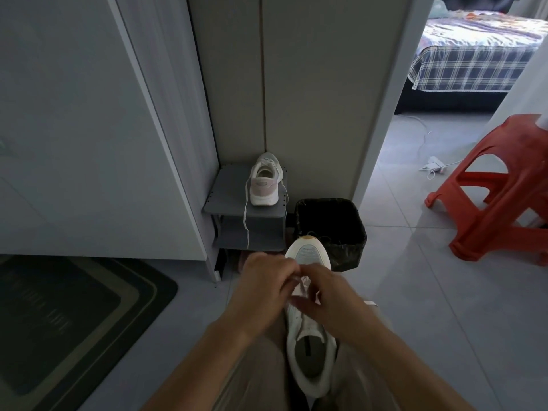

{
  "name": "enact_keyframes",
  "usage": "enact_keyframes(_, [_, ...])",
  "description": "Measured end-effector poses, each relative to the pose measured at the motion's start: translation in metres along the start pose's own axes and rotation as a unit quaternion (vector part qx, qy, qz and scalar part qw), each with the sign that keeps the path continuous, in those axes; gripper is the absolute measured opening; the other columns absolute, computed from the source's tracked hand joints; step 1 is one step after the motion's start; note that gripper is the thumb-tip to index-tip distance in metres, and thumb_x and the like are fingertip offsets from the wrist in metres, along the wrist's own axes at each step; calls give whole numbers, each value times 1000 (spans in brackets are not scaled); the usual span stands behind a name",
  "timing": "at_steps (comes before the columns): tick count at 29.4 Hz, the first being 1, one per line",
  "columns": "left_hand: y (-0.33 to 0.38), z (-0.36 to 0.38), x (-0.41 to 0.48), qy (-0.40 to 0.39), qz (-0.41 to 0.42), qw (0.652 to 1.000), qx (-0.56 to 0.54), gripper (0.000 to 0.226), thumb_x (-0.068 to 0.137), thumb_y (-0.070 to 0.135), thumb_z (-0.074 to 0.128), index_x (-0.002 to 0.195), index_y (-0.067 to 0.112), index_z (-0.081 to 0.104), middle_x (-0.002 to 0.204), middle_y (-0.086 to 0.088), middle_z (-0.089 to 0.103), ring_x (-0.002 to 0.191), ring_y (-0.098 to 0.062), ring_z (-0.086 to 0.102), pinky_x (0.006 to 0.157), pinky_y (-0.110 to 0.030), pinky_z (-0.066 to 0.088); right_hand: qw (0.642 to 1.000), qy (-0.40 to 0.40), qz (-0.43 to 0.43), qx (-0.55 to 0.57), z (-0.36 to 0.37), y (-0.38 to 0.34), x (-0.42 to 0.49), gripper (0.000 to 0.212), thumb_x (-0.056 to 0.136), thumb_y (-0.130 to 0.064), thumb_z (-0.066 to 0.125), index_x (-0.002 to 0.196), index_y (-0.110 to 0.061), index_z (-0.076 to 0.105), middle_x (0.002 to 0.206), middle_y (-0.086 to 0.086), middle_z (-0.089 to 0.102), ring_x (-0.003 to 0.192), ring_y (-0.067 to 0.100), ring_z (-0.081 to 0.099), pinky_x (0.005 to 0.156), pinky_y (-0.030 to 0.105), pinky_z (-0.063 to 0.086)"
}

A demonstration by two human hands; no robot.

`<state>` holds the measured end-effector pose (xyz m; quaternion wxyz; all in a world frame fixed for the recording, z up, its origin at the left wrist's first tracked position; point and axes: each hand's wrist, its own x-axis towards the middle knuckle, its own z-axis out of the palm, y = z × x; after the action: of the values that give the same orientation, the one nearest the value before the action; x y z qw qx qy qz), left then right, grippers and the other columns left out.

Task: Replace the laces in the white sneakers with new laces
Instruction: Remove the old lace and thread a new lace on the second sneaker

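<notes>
Sneaker (299, 326) lacing hidden beneath both blurred hands (262, 280)

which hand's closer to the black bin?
Right. The right hand is directly in front of the black bin, over the sneaker; the left hand is beside it, offset toward the grey shelf.

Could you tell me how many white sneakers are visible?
2: one sneaker on the grey shelf; the other sneaker on the person's lap, under the left hand and right hand. More may be hidden.
</notes>
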<state>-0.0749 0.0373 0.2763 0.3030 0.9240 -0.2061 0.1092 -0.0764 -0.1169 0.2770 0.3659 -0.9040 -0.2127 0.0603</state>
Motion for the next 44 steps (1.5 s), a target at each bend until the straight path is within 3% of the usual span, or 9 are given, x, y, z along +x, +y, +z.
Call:
enact_keyframes(8, [-27, -51, -17, -122, -142, 965, -185, 8, 80, 16, 69, 79, 22, 65, 71, 6, 63, 72, 1, 58, 67, -9, 44, 996, 55, 56, 37, -19, 19, -2, 9, 85, -11, 63, 88, -19, 65, 78, -10, 62, 69, 5, 59, 65, 8, 46])
enact_keyframes(19, [-106, -83, -57, -64, -314, 947, -36, 14, 89, 16, 57, 95, 26, 64, 97, 3, 67, 85, -3, 58, 83, -23, 44, 981, 66, 150, 106, -22, 53, -21, 18, 85, -11, 63, 76, -27, 62, 74, -6, 66, 63, 2, 60, 61, 12, 45])
enact_keyframes(22, [-87, -72, -45, 38, -252, 967, 3, 19, 90, 16, 57, 105, 18, 68, 98, 3, 68, 81, -7, 61, 73, -16, 44, 987, 14, 144, 64, -20, 49, -18, 18, 84, -23, 64, 96, -33, 55, 102, -9, 57, 88, 3, 55, 73, 11, 43])
enact_keyframes(25, [-37, -51, -18, 29, -44, 998, 41, 19, 87, 29, 52, 95, 28, 69, 82, 7, 68, 67, -6, 61, 60, -25, 52, 995, 76, 33, 50, -19, 22, -5, 34, 79, -40, 61, 110, -40, 46, 120, -19, 44, 110, -5, 42, 87, 5, 33])
enact_keyframes(28, [6, -32, 8, 13, 83, 994, 68, 22, 79, 26, 45, 82, 23, 67, 65, 6, 58, 50, -8, 54, 43, -19, 43, 986, 22, -4, 164, -17, -12, 6, 26, 78, -43, 53, 103, -37, 51, 105, -17, 57, 95, -7, 54, 84, 9, 42])
enact_keyframes(31, [19, -30, 19, -2, 82, 996, 29, 21, 84, 27, 52, 96, 18, 67, 73, 5, 63, 63, -6, 55, 52, -14, 40, 956, -6, 64, 285, -26, -16, 8, 11, 89, -20, 55, 96, -14, 60, 71, 5, 57, 58, 9, 55, 58, 21, 47])
enact_keyframes(36, [-7, -27, 8, -27, 34, 998, -43, 31, 85, 35, 51, 97, 15, 71, 82, 7, 69, 70, 12, 55, 64, -5, 38, 967, 38, 139, 211, -42, 16, -9, 15, 89, -14, 57, 77, -18, 64, 51, -10, 50, 45, 2, 40, 49, 17, 36])
enact_keyframes(41, [2, -11, 8, 10, 91, 995, 28, 23, 85, 33, 50, 86, 18, 67, 64, 7, 65, 54, 1, 57, 49, -21, 51, 990, 18, 93, 106, -34, 14, -13, 16, 86, -29, 58, 102, -29, 57, 98, -17, 59, 87, -7, 58, 69, 5, 44])
enact_keyframes(44, [15, -1, 13, 2, 147, 986, 84, 19, 75, 23, 68, 87, 19, 53, 51, 6, 56, 38, -6, 51, 35, -16, 39, 985, 26, 85, 148, -28, 0, -6, 6, 87, -25, 57, 90, -30, 56, 93, -7, 65, 76, -2, 62, 70, 10, 50])
